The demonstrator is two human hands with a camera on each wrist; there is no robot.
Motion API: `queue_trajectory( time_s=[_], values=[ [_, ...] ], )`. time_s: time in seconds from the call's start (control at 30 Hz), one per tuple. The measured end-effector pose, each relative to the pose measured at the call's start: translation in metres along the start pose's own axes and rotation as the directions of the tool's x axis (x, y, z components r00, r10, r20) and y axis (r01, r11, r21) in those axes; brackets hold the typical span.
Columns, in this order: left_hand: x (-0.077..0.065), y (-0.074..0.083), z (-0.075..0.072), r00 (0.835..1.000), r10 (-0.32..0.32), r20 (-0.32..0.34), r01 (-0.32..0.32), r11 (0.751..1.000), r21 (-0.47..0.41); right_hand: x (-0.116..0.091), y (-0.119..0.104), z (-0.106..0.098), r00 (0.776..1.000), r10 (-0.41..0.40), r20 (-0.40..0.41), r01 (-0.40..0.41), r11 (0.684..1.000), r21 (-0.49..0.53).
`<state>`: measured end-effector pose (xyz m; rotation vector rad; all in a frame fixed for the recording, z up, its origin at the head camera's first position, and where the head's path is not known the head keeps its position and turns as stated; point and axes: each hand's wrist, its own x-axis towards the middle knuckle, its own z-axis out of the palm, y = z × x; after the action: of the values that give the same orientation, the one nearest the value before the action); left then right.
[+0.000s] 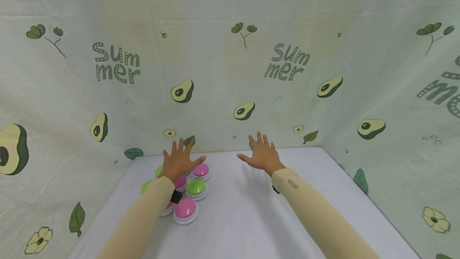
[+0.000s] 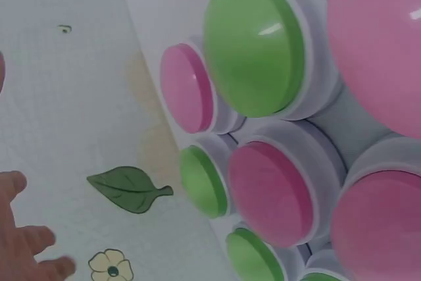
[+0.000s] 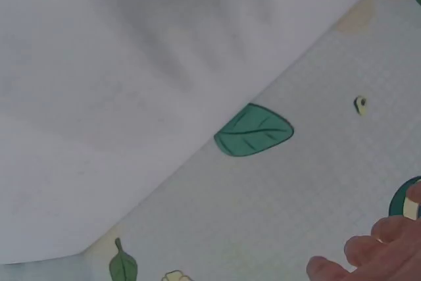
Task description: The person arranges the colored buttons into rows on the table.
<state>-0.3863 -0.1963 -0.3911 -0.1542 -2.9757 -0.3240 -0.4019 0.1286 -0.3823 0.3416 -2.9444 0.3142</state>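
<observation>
My left hand (image 1: 177, 164) is held above a cluster of round push buttons, its fingers spread and nothing in its grasp. Pink and green domes on white bases make up the cluster, among them a green button (image 1: 196, 187), a pink button (image 1: 185, 208) in front and another pink button (image 1: 201, 170) behind. The left hand and sleeve hide part of the group. In the left wrist view a green button (image 2: 253, 51) shows close up, with fingertips at the left edge. Out over the white table, my right hand (image 1: 264, 156) is raised with fingers spread and holds nothing.
The white table (image 1: 237, 219) reaches back to a cloth (image 1: 215, 63) printed with avocados, leaves and lettering, which also hangs along both sides. A dark band (image 1: 176, 196) is on the left wrist. The right hand casts a soft shadow on the tabletop.
</observation>
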Motion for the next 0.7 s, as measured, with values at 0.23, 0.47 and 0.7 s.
queue_trajectory(
  time_s=[0.23,0.47,0.7],
  values=[
    [-0.022,-0.002,0.0,0.999,-0.001,0.053,0.0,1.0,0.011,-0.01,-0.031,0.013,1.0,-0.017,0.02,0.016,0.998,0.062],
    [-0.041,-0.012,0.007,0.998,0.025,0.056,-0.031,0.993,0.112,-0.022,-0.059,0.029,0.996,-0.09,0.012,0.09,0.996,0.015],
    [-0.059,-0.021,0.017,0.996,0.02,0.086,-0.031,0.991,0.128,-0.035,-0.085,0.051,0.984,-0.176,-0.002,0.176,0.984,-0.016]
  ],
)
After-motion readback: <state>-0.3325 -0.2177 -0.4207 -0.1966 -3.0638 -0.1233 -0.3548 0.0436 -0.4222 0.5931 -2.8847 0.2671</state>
